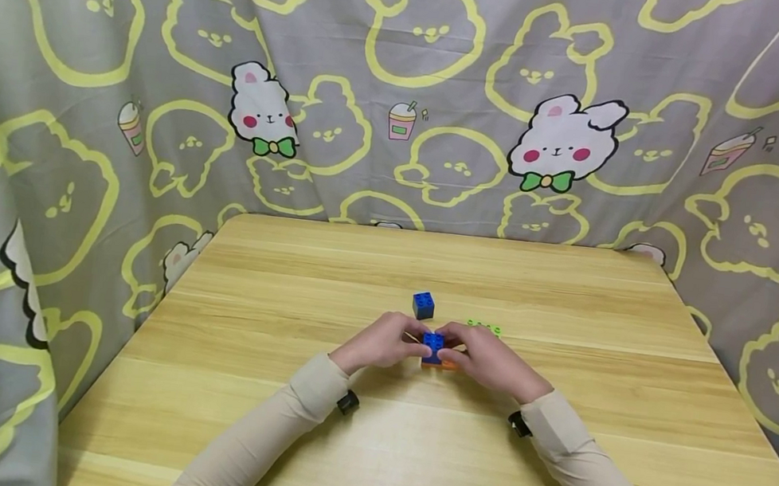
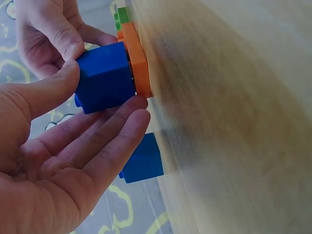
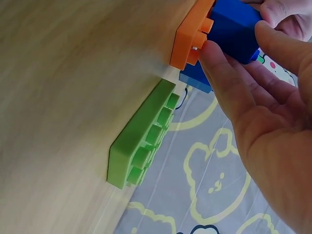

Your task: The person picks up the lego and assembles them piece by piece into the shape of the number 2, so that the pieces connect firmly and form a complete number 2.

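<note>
A blue brick stands on a thin orange plate lying on the wooden table. My left hand pinches the brick from the left; in the left wrist view its thumb lies on one face of the brick and its fingertips on the opposite edge. My right hand holds the same brick from the right, fingers against the brick and the orange plate. Both wrists rest near the table.
A second blue brick stands loose just behind the hands. A flat green plate lies to its right, close behind the right hand, studs up. A printed curtain hangs round the table's far and side edges.
</note>
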Action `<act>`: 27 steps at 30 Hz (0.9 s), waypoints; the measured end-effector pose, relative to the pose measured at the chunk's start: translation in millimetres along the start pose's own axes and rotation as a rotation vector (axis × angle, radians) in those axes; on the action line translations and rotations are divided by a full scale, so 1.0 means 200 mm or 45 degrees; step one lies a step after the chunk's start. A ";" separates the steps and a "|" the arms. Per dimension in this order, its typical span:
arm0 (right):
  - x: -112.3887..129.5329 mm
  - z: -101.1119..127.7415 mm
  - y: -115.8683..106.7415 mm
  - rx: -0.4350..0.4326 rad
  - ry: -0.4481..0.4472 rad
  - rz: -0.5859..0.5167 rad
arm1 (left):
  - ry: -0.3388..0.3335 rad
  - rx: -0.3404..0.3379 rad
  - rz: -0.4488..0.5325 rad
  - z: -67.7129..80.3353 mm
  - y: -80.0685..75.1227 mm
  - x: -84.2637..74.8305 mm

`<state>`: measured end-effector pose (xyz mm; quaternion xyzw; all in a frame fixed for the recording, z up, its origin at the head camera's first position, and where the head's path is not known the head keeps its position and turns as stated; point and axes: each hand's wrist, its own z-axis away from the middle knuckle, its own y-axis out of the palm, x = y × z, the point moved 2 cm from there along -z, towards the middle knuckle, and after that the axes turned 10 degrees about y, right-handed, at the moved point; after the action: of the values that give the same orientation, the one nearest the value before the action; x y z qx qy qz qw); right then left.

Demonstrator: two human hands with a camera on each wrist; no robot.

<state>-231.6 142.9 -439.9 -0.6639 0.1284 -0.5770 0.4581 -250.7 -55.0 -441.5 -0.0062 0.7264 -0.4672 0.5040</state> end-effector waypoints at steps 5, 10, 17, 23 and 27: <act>0.00 0.00 0.00 -0.007 -0.025 0.015 | 0.008 -0.006 0.007 0.00 0.00 0.00; 0.00 0.00 0.00 -0.011 -0.047 0.018 | 0.004 -0.011 0.014 0.00 0.00 -0.01; -0.01 0.00 0.01 -0.006 -0.041 0.028 | 0.004 -0.011 0.020 0.00 0.01 -0.01; 0.00 0.00 0.01 -0.007 -0.024 0.017 | 0.014 -0.008 0.013 0.00 0.01 -0.01; 0.00 0.00 0.01 -0.007 -0.024 0.009 | 0.020 -0.006 0.002 0.00 0.00 -0.01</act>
<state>-231.0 142.7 -441.6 -0.6702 0.1279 -0.5687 0.4594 -248.5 -54.0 -440.3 -0.0033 0.7314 -0.4651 0.4987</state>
